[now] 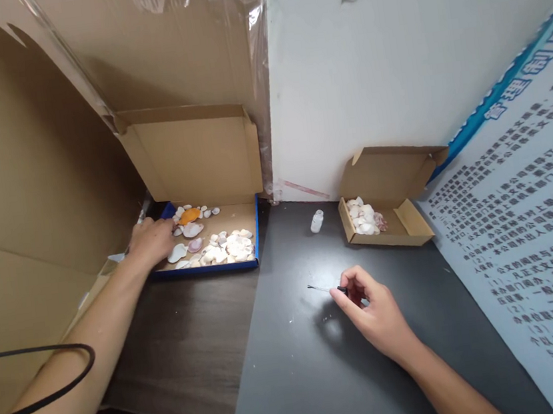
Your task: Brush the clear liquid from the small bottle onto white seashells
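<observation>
My right hand point(369, 306) pinches the black cap point(342, 290) of a small brush applicator, whose thin stem and dark tip point left above the grey mat. Over the left edge of a blue-rimmed cardboard box point(258, 236) is my left hand point(152, 241), its fingertips beside the shells; what they hold, if anything, is hidden. Inside that box lie an orange shell point(189, 215), a pinkish shell point(195, 245), a white shell point(177, 253) and a pile of small pale shells point(234, 246). A small clear bottle point(317, 221) stands uncapped on the mat.
An open smaller cardboard box point(391, 240) with white shells and pinkish pieces is at the back right. Tall cardboard point(24, 164) rises on the left, and a printed poster point(524, 217) on the right. A black cable point(43, 400) crosses the lower left.
</observation>
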`<state>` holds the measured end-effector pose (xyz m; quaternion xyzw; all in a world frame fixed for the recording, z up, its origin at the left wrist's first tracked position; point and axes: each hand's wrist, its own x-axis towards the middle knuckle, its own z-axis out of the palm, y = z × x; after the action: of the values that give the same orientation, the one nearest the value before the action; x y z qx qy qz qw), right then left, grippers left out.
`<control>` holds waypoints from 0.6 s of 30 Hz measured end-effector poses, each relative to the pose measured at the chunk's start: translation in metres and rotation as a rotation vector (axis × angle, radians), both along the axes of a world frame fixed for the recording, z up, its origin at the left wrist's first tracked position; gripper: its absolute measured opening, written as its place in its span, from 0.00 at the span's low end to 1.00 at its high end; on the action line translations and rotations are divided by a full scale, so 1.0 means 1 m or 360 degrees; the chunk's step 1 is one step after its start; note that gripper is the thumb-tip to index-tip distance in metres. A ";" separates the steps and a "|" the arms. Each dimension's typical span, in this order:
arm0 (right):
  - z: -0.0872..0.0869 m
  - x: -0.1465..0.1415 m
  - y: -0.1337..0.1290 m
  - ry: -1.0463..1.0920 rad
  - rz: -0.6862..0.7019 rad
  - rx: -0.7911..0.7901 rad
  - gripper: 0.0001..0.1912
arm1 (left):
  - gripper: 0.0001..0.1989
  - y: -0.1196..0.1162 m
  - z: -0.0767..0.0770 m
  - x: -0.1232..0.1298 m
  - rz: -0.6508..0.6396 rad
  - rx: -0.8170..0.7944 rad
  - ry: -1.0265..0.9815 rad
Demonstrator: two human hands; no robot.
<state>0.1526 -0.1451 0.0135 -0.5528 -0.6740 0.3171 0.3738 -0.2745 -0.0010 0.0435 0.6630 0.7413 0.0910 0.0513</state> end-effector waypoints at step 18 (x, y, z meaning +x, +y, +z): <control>0.000 0.001 -0.001 0.0020 -0.0001 0.0032 0.10 | 0.17 -0.034 0.020 0.076 -0.0277 0.0112 -0.1984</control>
<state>0.1533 -0.1461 0.0139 -0.5472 -0.6746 0.3137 0.3835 -0.1981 -0.0350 0.0631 0.5445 0.5119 0.4802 0.4592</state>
